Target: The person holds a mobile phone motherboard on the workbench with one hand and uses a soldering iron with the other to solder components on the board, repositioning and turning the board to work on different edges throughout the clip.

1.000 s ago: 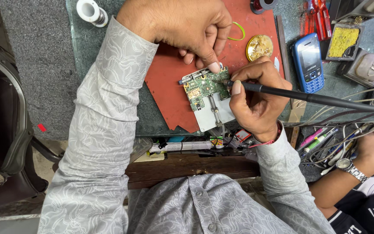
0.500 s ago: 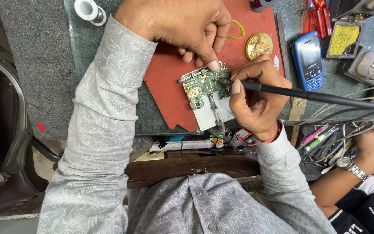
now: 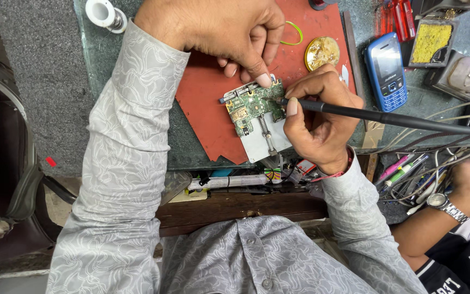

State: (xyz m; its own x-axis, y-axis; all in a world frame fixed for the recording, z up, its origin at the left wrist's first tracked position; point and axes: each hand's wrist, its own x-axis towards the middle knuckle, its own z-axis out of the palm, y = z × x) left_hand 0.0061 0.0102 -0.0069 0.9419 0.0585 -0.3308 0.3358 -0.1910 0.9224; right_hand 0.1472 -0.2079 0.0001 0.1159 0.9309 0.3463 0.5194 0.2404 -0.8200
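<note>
A green circuit board (image 3: pixel 252 105) is clamped in a white metal holder (image 3: pixel 267 142) on a red mat (image 3: pixel 208 111). My left hand (image 3: pixel 229 32) reaches in from above, and its fingertips press the board's top edge. My right hand (image 3: pixel 317 117) grips a black soldering iron (image 3: pixel 387 116) like a pen. The iron's tip touches the board's right side, and its cable runs off to the right.
A blue keypad phone (image 3: pixel 387 71), a round brass tin (image 3: pixel 322 52), a yellow sponge tray (image 3: pixel 430 43), red-handled tools (image 3: pixel 397 16) and a solder spool (image 3: pixel 103 12) lie around the mat. Another person's arm with a wristwatch (image 3: pixel 443 202) rests at the lower right, among cables and pens.
Both hands keep their places on the board and the iron. The view has shifted slightly; nothing else has visibly moved.
</note>
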